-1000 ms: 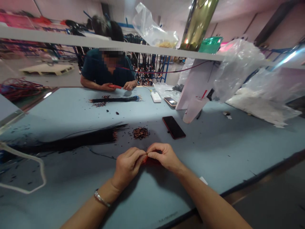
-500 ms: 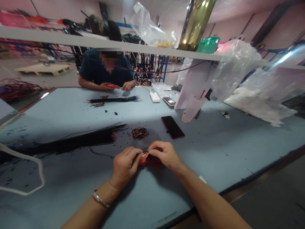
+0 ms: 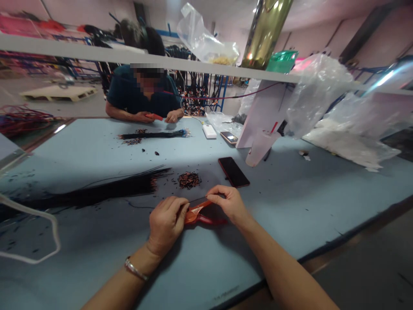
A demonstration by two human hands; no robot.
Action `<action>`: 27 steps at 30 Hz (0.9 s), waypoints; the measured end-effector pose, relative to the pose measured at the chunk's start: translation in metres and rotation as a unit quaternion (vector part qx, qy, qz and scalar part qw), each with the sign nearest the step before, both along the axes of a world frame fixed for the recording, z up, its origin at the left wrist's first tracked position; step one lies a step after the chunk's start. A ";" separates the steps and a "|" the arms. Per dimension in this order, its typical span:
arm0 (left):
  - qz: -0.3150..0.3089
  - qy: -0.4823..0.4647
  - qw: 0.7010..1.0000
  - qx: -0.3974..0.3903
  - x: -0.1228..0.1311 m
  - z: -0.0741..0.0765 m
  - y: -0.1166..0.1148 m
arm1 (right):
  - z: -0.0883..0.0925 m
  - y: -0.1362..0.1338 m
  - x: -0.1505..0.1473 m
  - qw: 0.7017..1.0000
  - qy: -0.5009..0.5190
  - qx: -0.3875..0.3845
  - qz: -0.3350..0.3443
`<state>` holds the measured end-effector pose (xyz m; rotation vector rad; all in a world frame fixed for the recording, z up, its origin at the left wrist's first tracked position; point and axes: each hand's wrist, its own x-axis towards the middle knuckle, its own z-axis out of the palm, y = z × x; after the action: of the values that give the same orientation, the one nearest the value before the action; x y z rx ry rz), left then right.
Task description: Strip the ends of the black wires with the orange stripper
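Observation:
My left hand (image 3: 168,219) is closed in a pinch on a thin black wire (image 3: 197,199), which runs across to my right hand (image 3: 228,202). The fingertips of my right hand pinch the other end of that wire. Just below it, a hand tool with orange-red handles (image 3: 208,221), like pliers, rests on the table; its head is hidden by my left hand. Beyond my hands is a heap of short black and copper-coloured pieces (image 3: 189,180). A thick bundle of black wires (image 3: 106,189) lies to the left, with copper-coloured ends.
A black phone (image 3: 234,172) and a tilted plastic cup (image 3: 260,148) are on the blue table (image 3: 309,228). Across it, a co-worker (image 3: 143,97) holds a red tool near a smaller wire bundle (image 3: 158,134). A shelf (image 3: 200,64) crosses above; a white cord (image 3: 54,234) loops at left.
My hands have moved apart, the right one slightly up and to the right. The wire between them and more of the orange-red handles now show.

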<state>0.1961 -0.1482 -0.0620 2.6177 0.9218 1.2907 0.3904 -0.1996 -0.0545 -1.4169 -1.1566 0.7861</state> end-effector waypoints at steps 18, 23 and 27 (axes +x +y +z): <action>0.053 0.025 0.998 0.021 -0.002 0.003 0.000 | 0.003 0.002 0.022 0.997 0.009 0.009 -0.072; 0.080 0.042 0.996 0.027 -0.001 0.001 0.002 | 0.005 0.002 0.021 0.997 -0.005 0.014 -0.072; 0.110 0.055 0.992 -0.015 -0.002 -0.004 0.005 | 0.005 0.001 0.019 0.997 -0.016 0.017 -0.069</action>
<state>0.1945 -0.1436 -0.0655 2.6479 1.2673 1.1745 0.4096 -0.1987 -0.0491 -1.4679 -1.0791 0.6472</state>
